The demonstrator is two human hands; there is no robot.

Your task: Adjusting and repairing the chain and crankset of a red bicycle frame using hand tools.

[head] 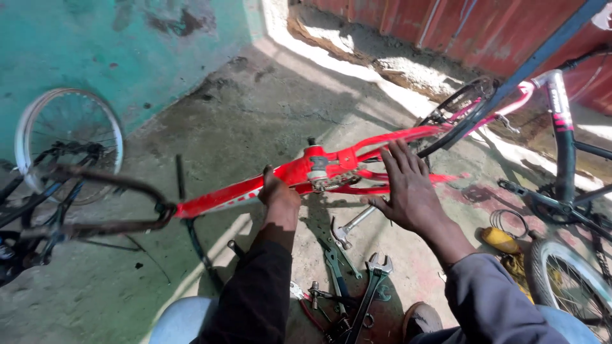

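Note:
A red bicycle frame (239,191) lies across the concrete floor in front of me, its bottom bracket (319,167) near the middle. My left hand (278,192) is closed around the frame's down tube just left of the bottom bracket. With fingers spread and held flat, my right hand (408,188) hovers over the rear stays (389,137) and holds nothing. A rusty fork and handlebar end (108,204) sticks out at the frame's left.
Several wrenches and spanners (357,280) lie on the floor between my knees. A loose wheel (67,137) leans against the teal wall at left. Another bicycle (561,165) stands at right beside a red metal wall. A yellow object (500,241) lies near its tyre.

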